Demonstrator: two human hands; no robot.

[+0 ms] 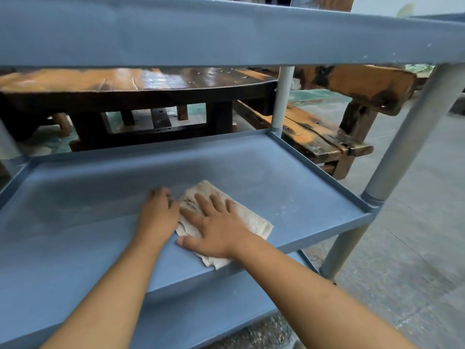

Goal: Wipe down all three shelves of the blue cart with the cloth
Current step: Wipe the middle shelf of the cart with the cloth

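Note:
The blue cart fills the view, with its top shelf (226, 34) across the top, its middle shelf (88, 197) in the centre and its bottom shelf (201, 311) below. A cream cloth (254, 220) lies on the middle shelf near the front edge. My right hand (216, 230) presses flat on the cloth with fingers spread. My left hand (158, 215) sits beside it on the left, fingers curled at the cloth's left edge; whether they pinch it is unclear.
Grey posts (283, 96) (407, 137) hold the shelves at the right. Behind the cart stand a dark wooden table (141, 89) and a worn wooden bench (327, 132). Grey concrete floor (415, 248) lies to the right.

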